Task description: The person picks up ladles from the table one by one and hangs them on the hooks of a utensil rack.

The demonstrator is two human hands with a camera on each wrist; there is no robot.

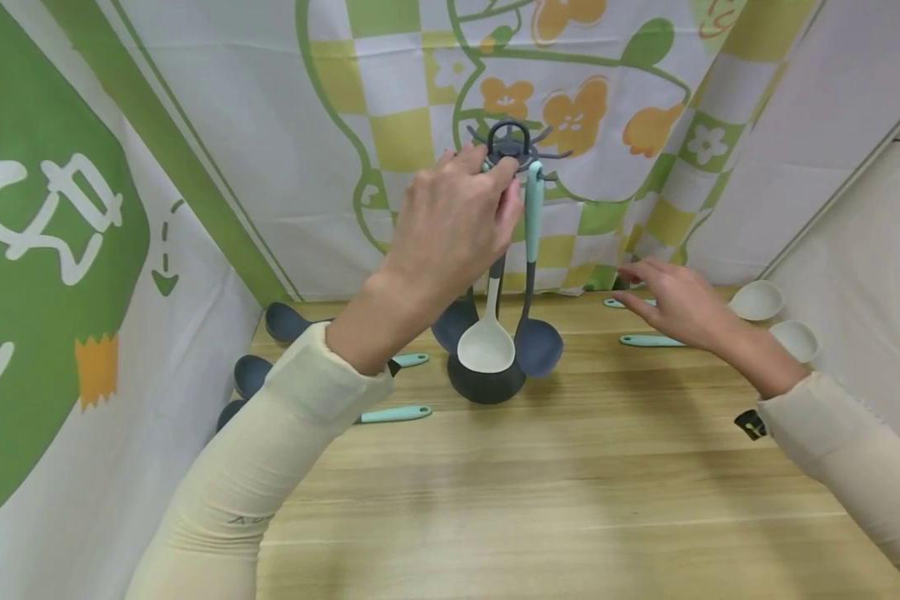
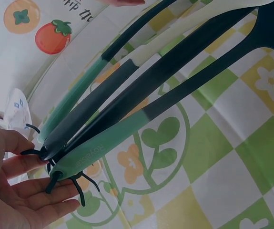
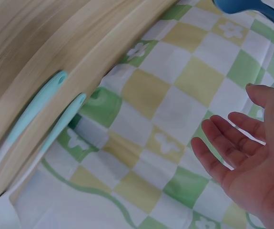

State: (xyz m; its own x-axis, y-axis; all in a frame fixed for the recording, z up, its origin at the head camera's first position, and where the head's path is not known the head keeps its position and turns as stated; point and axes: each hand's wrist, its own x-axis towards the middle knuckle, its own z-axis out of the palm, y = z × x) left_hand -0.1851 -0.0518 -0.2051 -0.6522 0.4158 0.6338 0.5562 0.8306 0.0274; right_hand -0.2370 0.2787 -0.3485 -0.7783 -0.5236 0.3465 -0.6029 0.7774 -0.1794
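Note:
A dark utensil stand (image 1: 508,148) with hooks around its top rises from a round dark base (image 1: 487,388). Hanging on it are a white ladle (image 1: 486,346), a navy ladle (image 1: 540,348) with a mint handle (image 2: 101,148), and another navy utensil (image 1: 452,325), partly hidden. My left hand (image 1: 450,212) is at the hooks, its fairly straight fingers around the top end of the white ladle's grey handle (image 2: 86,109), the index finger touching there. My right hand (image 1: 678,304), fingers loosely spread and holding nothing, hovers above the right part of the table.
Navy utensils (image 1: 285,322) with mint handles (image 1: 397,414) lie on the wooden table (image 1: 540,508) at left, partly behind my left arm. White utensils (image 1: 756,300) with mint handles (image 3: 39,102) lie at right. A patterned cloth (image 1: 405,133) hangs behind the stand.

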